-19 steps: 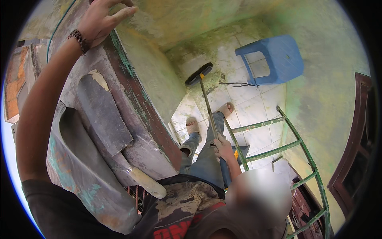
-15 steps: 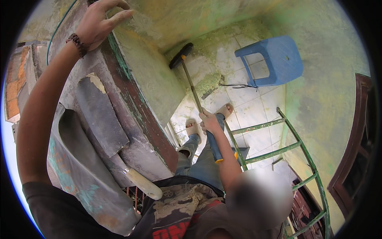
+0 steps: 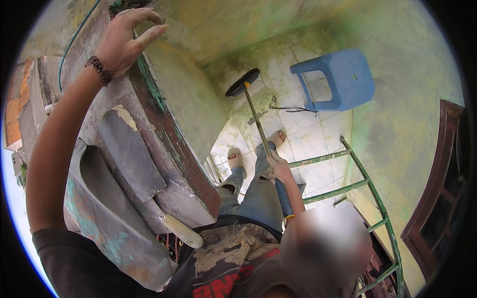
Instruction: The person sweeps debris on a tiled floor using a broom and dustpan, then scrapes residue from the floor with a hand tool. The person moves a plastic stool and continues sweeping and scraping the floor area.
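My right hand (image 3: 279, 168) is wrapped round the handle of a broom (image 3: 258, 119). Its shaft slants away from me to a dark broom head (image 3: 242, 83) with a yellow socket, low over the tiled floor beyond my feet. Pale green debris (image 3: 261, 102) lies near the broom head. Up at the left, my left hand (image 3: 123, 39) rests on the top of a worn ledge (image 3: 174, 139) with brown and green flaking paint, fingers apart and holding nothing. On the ledge nearer to me lies a broad-bladed scraper (image 3: 131, 154) with a pale wooden handle.
A blue plastic stool (image 3: 348, 82) stands at the far right, with a dark cord (image 3: 293, 109) beside it. A green metal ladder (image 3: 370, 186) rises on the right. A curved grey, paint-stained piece (image 3: 114, 213) is beside the scraper. A blurred patch covers the lower right.
The broom head has moved right and a little nearer, away from the wall corner. My right hand has shifted right and closer to me; the left hand stays on the ledge.
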{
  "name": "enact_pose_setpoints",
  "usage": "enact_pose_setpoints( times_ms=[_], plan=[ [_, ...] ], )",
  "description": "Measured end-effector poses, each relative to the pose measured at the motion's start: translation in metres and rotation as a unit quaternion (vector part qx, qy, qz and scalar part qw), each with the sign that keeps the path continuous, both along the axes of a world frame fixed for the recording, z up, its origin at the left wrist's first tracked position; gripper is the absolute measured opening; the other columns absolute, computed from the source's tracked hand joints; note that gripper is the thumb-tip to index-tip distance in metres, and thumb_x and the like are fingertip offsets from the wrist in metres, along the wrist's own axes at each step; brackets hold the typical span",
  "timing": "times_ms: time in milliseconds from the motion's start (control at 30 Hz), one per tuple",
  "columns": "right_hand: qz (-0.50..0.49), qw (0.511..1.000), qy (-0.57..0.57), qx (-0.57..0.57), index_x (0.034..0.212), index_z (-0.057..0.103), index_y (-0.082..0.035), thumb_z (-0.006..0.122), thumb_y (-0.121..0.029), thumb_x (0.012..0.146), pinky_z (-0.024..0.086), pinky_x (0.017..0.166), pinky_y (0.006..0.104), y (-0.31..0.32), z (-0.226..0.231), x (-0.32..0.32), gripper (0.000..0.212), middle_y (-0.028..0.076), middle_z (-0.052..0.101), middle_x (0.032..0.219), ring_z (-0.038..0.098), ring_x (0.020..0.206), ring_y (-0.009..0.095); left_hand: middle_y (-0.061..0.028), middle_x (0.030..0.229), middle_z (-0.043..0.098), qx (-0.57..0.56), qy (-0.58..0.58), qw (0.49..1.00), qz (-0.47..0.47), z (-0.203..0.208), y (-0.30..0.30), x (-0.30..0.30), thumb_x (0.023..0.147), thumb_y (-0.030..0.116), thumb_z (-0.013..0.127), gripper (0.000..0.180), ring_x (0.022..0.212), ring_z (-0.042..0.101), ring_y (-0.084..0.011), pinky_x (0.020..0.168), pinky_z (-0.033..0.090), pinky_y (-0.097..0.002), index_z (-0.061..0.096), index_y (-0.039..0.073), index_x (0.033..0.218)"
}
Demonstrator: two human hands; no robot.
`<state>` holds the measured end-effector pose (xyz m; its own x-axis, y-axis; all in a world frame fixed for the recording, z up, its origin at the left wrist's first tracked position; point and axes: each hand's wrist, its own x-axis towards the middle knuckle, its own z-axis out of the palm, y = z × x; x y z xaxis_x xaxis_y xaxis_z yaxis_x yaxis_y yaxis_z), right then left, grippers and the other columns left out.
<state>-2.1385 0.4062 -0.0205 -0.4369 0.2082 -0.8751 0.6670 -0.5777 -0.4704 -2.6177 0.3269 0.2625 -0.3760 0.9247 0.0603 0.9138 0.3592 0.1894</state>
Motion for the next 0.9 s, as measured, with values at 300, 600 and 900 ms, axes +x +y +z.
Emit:
enact_pose_setpoints(
  times_ms=[300, 600, 900],
  plan=[
    [-0.035, 0.999, -0.003, -0.028, 0.114, 0.058, -0.014, 0.054, -0.025, 0.091, 0.036, 0.034, 0.0297, 0.082, -0.058, -0.075, 0.026, 0.004, 0.043, 0.055, 0.039, 0.037, 0.012, -0.0132, 0.107, 0.065, -0.016, 0.008, 1.000, -0.007, 0.001, 0.004, 0.000, 0.087, 0.029, 0.064, 0.028, 0.112, 0.056, -0.0306, 0.095, 0.041, -0.0385, 0.066, 0.003, 0.097],
    [-0.004, 0.999, 0.015, 0.032, 0.142, 0.044, -0.013, 0.058, -0.018, 0.094, 0.033, 0.036, 0.0238, 0.107, -0.007, -0.012, 0.050, -0.002, 0.044, 0.063, 0.040, 0.044, 0.006, -0.0150, 0.103, 0.064, -0.038, 0.001, 0.999, 0.034, 0.015, 0.007, 0.014, 0.085, 0.024, 0.063, 0.023, 0.111, 0.055, -0.0325, 0.100, 0.036, -0.0400, 0.064, 0.002, 0.091],
    [0.002, 0.998, -0.065, -0.026, 0.128, 0.054, -0.017, 0.053, -0.021, 0.093, 0.035, 0.034, 0.0274, 0.165, -0.031, -0.056, 0.035, -0.001, 0.043, 0.057, 0.039, 0.039, 0.008, -0.0139, 0.101, 0.064, -0.061, -0.004, 0.997, 0.049, 0.010, 0.008, 0.010, 0.085, 0.025, 0.064, 0.024, 0.107, 0.055, -0.0319, 0.097, 0.039, -0.0391, 0.063, 0.001, 0.090]
  ],
)
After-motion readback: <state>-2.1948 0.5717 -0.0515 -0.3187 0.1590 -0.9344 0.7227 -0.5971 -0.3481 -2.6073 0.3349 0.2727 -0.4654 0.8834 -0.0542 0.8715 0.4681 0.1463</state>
